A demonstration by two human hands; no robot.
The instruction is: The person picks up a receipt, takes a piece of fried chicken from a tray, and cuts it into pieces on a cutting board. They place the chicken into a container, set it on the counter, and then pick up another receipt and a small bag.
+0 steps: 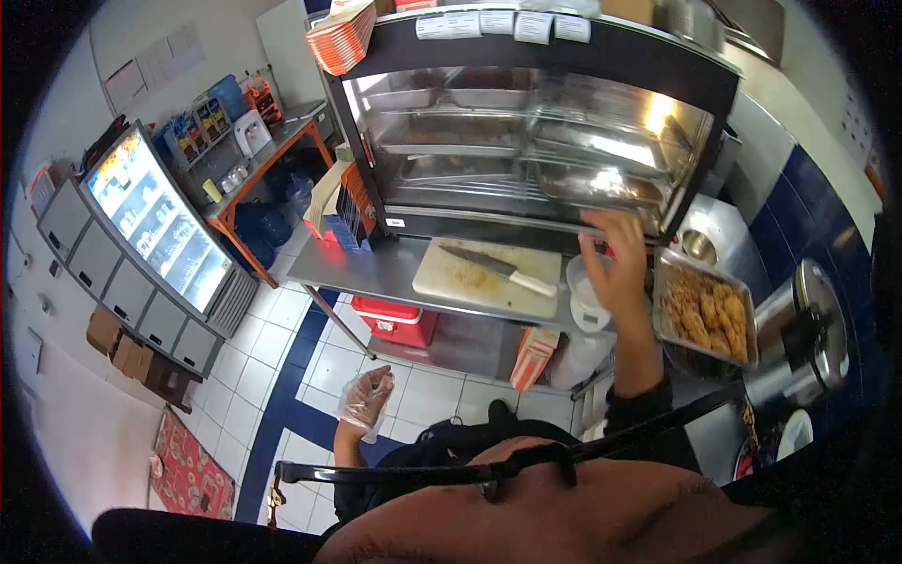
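My right hand (617,268), bare, is raised in front of the lower frame of a glass-fronted display cabinet (479,221). Its fingers and thumb are spread, and I see nothing held; whether the fingertips touch the cabinet I cannot tell. Under that hand stands a white kitchen scale (590,315) with a round bowl. My left hand (368,399) hangs low over the floor in a loose clear plastic glove, fingers loosely bent, with nothing visible in them. A white cutting board (451,282) lies on the steel counter (357,266), and a knife (503,269) with a white handle rests across it.
At right, a metal tray (662,324) bears fried breaded pieces (719,315), beside a large steel pot (813,329). Metal trays (601,183) sit inside the cabinet. Below the counter are a red cooler (395,324) and striped cartons (536,357). A lit fridge (160,221) stands left.
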